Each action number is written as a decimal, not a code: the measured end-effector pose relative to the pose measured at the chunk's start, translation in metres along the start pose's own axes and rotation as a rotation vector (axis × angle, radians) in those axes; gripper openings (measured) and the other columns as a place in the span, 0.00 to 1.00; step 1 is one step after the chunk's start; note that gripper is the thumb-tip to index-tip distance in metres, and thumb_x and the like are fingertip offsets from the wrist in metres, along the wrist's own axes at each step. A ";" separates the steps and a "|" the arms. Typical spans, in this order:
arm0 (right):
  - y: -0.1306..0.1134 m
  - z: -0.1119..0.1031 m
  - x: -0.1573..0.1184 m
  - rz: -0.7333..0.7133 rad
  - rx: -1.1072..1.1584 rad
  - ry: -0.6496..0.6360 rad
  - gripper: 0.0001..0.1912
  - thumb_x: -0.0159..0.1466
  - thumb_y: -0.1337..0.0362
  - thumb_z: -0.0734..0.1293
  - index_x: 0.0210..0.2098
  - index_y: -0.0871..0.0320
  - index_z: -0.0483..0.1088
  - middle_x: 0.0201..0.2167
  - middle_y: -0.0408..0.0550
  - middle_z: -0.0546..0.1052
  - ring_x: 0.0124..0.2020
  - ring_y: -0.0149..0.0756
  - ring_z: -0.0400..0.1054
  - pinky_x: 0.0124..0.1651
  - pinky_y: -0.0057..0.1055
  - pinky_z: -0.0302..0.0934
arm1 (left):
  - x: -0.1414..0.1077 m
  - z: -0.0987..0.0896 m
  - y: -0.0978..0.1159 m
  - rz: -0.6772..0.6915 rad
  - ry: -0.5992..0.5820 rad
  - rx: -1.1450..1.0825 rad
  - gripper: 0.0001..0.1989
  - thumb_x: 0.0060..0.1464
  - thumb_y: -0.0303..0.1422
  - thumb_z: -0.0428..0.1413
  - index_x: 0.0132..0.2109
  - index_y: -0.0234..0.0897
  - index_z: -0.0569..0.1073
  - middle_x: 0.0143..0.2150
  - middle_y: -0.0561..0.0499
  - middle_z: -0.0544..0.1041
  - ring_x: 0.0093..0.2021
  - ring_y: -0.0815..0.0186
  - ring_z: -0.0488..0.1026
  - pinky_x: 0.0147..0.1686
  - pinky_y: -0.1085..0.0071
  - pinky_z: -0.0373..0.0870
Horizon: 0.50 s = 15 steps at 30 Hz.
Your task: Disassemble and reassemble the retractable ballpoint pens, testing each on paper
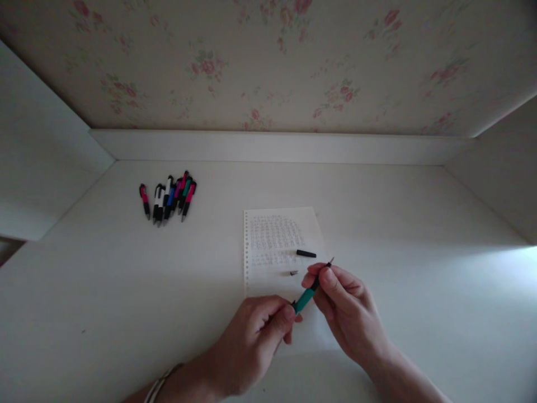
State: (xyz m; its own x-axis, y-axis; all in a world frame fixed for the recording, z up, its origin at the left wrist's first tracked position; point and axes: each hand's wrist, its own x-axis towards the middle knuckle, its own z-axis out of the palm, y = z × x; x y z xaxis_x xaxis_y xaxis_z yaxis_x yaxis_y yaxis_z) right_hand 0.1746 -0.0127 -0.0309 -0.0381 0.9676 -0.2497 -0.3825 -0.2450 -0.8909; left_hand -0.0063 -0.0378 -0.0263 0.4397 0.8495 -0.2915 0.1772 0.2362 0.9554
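A green and black pen (305,300) is held slanted between both hands, its thin tip pointing up and to the right. My left hand (262,336) pinches the pen's lower green end. Near the tip, the fingers of my right hand (346,302) close round the black part. Just beyond the hands, a black tubular piece (306,253) and a small pointed silver-and-black piece (294,273) lie on a sheet of handwritten paper (268,280) with punched holes down its left edge.
On the white desk (126,291), a cluster of several pens (171,196) in white, blue, purple, green and pink lies at the back left. One pink and black pen (145,200) lies apart, left of them. White panels stand at both sides; a flowered wall rises behind.
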 end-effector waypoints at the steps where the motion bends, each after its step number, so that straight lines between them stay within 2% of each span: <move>1: 0.000 0.001 0.000 -0.002 0.015 -0.017 0.14 0.62 0.51 0.75 0.34 0.57 0.81 0.28 0.47 0.80 0.17 0.22 0.54 0.18 0.24 0.46 | 0.000 0.000 0.000 -0.005 0.003 -0.019 0.27 0.69 0.50 0.46 0.29 0.36 0.68 0.24 0.55 0.64 0.24 0.69 0.59 0.25 0.71 0.54; 4: 0.001 0.002 0.001 -0.023 0.050 -0.041 0.13 0.65 0.52 0.72 0.37 0.55 0.81 0.31 0.47 0.80 0.16 0.20 0.54 0.18 0.24 0.44 | -0.001 0.002 -0.002 -0.007 0.043 -0.074 0.25 0.69 0.51 0.47 0.33 0.36 0.71 0.25 0.55 0.63 0.25 0.70 0.58 0.24 0.71 0.53; 6: 0.004 0.002 0.001 -0.032 0.051 -0.044 0.12 0.67 0.52 0.71 0.41 0.54 0.80 0.34 0.47 0.81 0.15 0.20 0.55 0.18 0.24 0.44 | -0.002 0.005 -0.005 -0.006 0.077 -0.134 0.23 0.70 0.51 0.45 0.46 0.37 0.72 0.27 0.56 0.65 0.25 0.69 0.58 0.24 0.72 0.54; 7: 0.005 0.001 0.001 -0.035 0.046 -0.044 0.12 0.68 0.53 0.70 0.42 0.54 0.80 0.35 0.47 0.81 0.15 0.20 0.56 0.18 0.24 0.45 | -0.002 0.006 -0.006 -0.003 0.092 -0.167 0.23 0.71 0.52 0.43 0.52 0.38 0.69 0.27 0.56 0.66 0.25 0.70 0.58 0.24 0.72 0.54; 9: 0.008 -0.001 0.001 -0.046 0.027 -0.044 0.12 0.69 0.53 0.69 0.43 0.53 0.79 0.37 0.47 0.81 0.16 0.20 0.57 0.18 0.24 0.47 | -0.003 0.009 -0.009 0.028 0.115 -0.211 0.23 0.71 0.52 0.41 0.58 0.40 0.64 0.31 0.55 0.70 0.24 0.70 0.58 0.24 0.73 0.55; 10: 0.009 -0.002 0.000 -0.054 0.012 -0.042 0.12 0.69 0.53 0.69 0.43 0.53 0.79 0.37 0.47 0.81 0.16 0.20 0.58 0.18 0.24 0.48 | -0.003 0.010 -0.011 0.052 0.116 -0.212 0.23 0.71 0.52 0.42 0.57 0.40 0.64 0.33 0.54 0.70 0.25 0.71 0.59 0.25 0.73 0.57; 12: 0.010 -0.004 0.000 -0.069 -0.021 -0.038 0.12 0.70 0.53 0.68 0.43 0.53 0.79 0.37 0.46 0.81 0.16 0.20 0.59 0.19 0.24 0.51 | -0.003 0.010 -0.014 0.096 0.106 -0.177 0.20 0.68 0.51 0.50 0.53 0.40 0.65 0.35 0.53 0.70 0.28 0.70 0.62 0.28 0.73 0.60; 15: 0.010 -0.005 -0.001 -0.075 -0.058 -0.050 0.13 0.70 0.53 0.68 0.42 0.55 0.78 0.36 0.47 0.81 0.16 0.20 0.60 0.19 0.24 0.53 | -0.001 0.008 -0.014 0.127 0.118 -0.077 0.14 0.64 0.44 0.58 0.46 0.39 0.67 0.35 0.55 0.66 0.33 0.68 0.63 0.32 0.72 0.62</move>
State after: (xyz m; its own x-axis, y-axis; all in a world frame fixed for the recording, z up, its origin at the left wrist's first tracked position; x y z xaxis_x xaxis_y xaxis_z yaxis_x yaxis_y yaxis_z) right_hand 0.1757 -0.0163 -0.0413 -0.0579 0.9849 -0.1634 -0.3317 -0.1733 -0.9273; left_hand -0.0018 -0.0455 -0.0397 0.3467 0.9233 -0.1652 0.0566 0.1552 0.9863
